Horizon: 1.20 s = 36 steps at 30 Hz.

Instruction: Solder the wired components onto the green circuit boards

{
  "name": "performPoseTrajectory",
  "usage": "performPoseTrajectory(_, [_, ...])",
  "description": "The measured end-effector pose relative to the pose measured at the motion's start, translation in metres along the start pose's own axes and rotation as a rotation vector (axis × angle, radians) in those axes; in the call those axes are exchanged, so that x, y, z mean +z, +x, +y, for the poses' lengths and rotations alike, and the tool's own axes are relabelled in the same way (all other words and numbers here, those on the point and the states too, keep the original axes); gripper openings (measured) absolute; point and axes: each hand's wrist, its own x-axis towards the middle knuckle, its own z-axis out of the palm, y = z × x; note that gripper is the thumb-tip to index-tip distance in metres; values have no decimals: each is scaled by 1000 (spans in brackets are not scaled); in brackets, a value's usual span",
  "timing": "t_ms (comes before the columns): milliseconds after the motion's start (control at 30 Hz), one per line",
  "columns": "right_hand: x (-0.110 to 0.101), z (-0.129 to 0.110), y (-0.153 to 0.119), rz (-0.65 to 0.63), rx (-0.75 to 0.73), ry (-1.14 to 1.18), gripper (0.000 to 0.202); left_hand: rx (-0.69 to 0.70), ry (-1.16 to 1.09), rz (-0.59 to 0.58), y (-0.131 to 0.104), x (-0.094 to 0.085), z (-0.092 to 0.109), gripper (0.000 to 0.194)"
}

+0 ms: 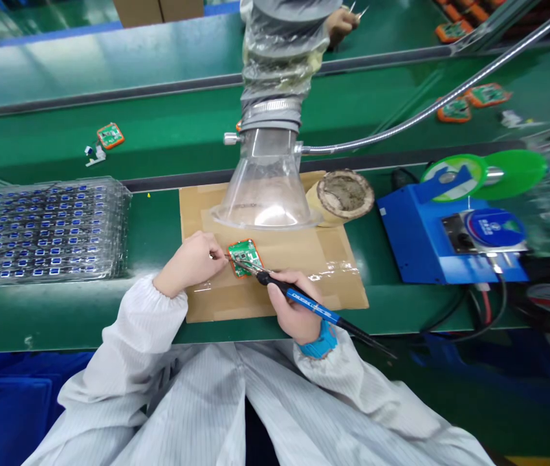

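Note:
A green circuit board in an orange frame (246, 249) lies on a sheet of cardboard (304, 259). My right hand (297, 307) grips a soldering iron (304, 299) with a blue and black handle, and its metal tip reaches over the board. At the board's left edge, my left hand (197, 259) is closed in a pinch on a thin dark wire (226, 257) that runs toward the board. Whether the iron's tip touches the board or the wire is too small to tell.
A clear fume hood (268, 188) hangs just beyond the board. Behind it on the right is a round cleaner pot (345, 194). A blue solder feeder (401, 233) stands further right. Stacked clear trays of blue parts (46, 233) lie left. A co-worker's hand (343, 26) shows beyond.

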Motion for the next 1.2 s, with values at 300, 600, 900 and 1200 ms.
performPoseTrajectory(300, [0,0,0,-1,-27,-32,6,17,3,5,-1,1,-2,22])
performPoseTrajectory(600, [0,1,-1,-22,-30,-61,7,27,0,9,0,4,-7,23])
performPoseTrajectory(900, [1,2,-1,-28,-61,-34,9,5,-2,4,0,1,-3,23])
performPoseTrajectory(1200, [-3,9,-6,40,-3,40,8,2,-20,11,-1,1,-2,24])
